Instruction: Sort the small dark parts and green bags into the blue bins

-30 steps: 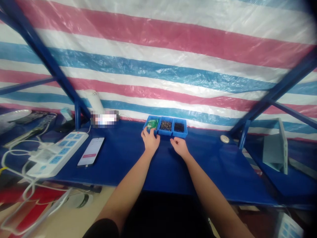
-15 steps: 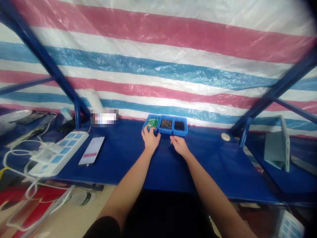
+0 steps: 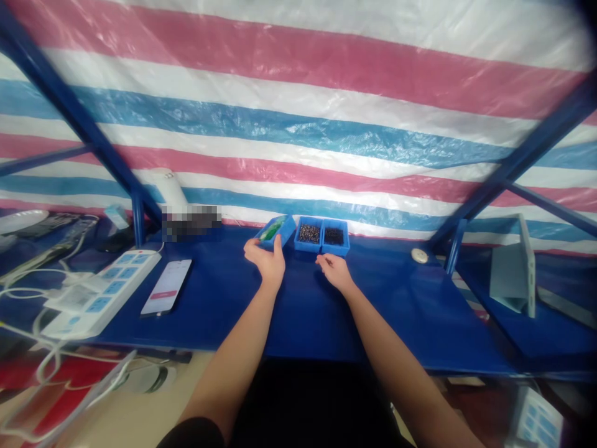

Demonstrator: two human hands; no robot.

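Power strip [image 3: 100,292]: at your far left on the blue table [image 3: 303,323], cables trailing off the edge, well apart from your hands.
Phone [image 3: 166,286]: flat and screen up beside the strip, between it and your left arm; it looks parked where you can glance at it without reaching.
Left hand [image 3: 265,261]: your fingers are closed on the green-parts bin [image 3: 276,229], thumb up against its near wall and the other fingers wrapped round its left end.
Green-parts bin: it sits at the back of the table at the left end of the bin row, skewed and tilted, with a gap between it and its neighbour. That two-sided clamp seems to be what steadies it at this angle.
Bin against fingers: the near wall lies under your thumb and the green pieces sit just beyond your fingertips, inside the bin, untouched.
Middle bin [image 3: 309,234] and right bin [image 3: 334,236]: touching each other, square to the table's back edge, both holding small dark pieces.
Right hand [image 3: 333,270]: resting on the table just before those two bins, fingers curled under, nothing visible in them and touching neither bin.
White disc [image 3: 418,255]: alone on the table, further right.
Grey stand [image 3: 513,274]: upright at the far right, well apart.
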